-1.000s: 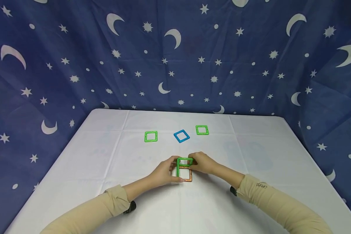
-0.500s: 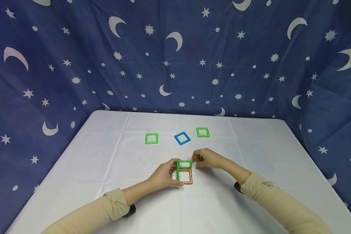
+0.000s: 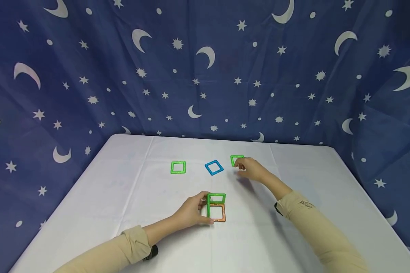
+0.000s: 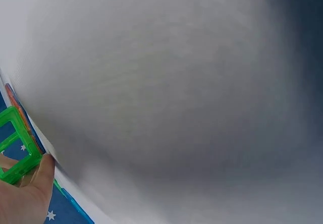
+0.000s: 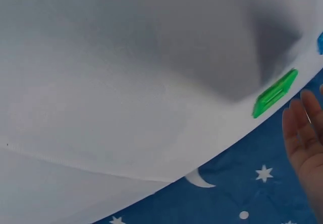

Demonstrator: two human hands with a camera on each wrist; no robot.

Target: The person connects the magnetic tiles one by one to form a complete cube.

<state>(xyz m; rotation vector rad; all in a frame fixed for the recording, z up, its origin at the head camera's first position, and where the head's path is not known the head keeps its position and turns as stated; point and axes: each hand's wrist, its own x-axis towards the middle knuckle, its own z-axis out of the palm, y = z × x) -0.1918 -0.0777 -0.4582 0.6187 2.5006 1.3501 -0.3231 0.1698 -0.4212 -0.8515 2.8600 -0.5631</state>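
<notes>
1. Fingers of the right hand point(image 3: 251, 169) reach over the far green square point(image 3: 236, 159), loosely extended, at its near edge, gripping nothing that I can see; the wrist view shows them straight, just short of it.
2. Left hand point(image 3: 191, 209) pinches the upright green tile point(image 3: 208, 206) at the left edge of the orange square point(image 3: 217, 213); another green tile point(image 3: 216, 198) stands along its far edge.
3. Blue square point(image 3: 213, 167) and left green square point(image 3: 178, 167) lie flat on the white table point(image 3: 123, 189), leftward of the right hand, which is nearest all three.
</notes>
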